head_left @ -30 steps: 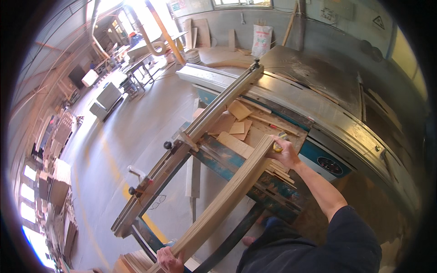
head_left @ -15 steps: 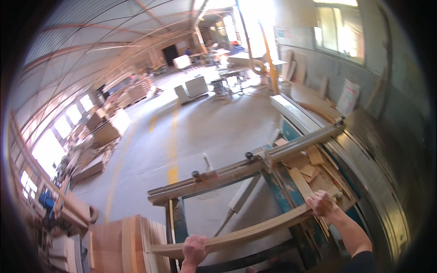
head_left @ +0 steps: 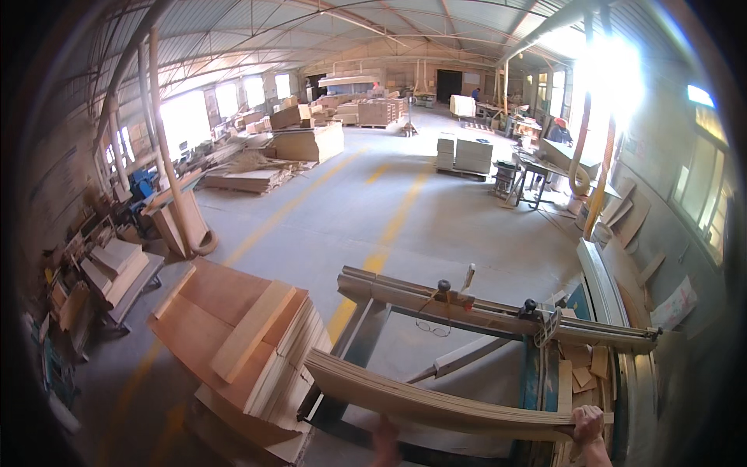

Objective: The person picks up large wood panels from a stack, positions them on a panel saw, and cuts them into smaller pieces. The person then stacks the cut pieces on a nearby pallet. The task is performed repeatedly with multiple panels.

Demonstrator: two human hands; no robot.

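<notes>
A thick bundle of long, thin plywood strips [head_left: 436, 402] lies slantwise across the sliding table frame [head_left: 467, 447]. My right hand [head_left: 588, 425] is closed round the bundle's right end. My left hand [head_left: 385, 442] is a blur just below the middle of the strips; its fingers cannot be made out, nor whether it touches them. By the bundle's left end stands a tall stack of reddish-brown panels [head_left: 208, 300], with a loose pale board [head_left: 253, 331] lying on top.
A metal fence [head_left: 498, 311] with black knobs crosses the frame's far side. Wood offcuts [head_left: 582, 366] lie near my right hand. Panel stacks [head_left: 307, 144] stand farther off at left, grey-white stacks [head_left: 471, 156] ahead. A person [head_left: 559, 131] is far right, by a bench.
My view has swung left and up. My left hand has come off the bundle's left end and dropped below its middle. My right hand keeps hold of the right end.
</notes>
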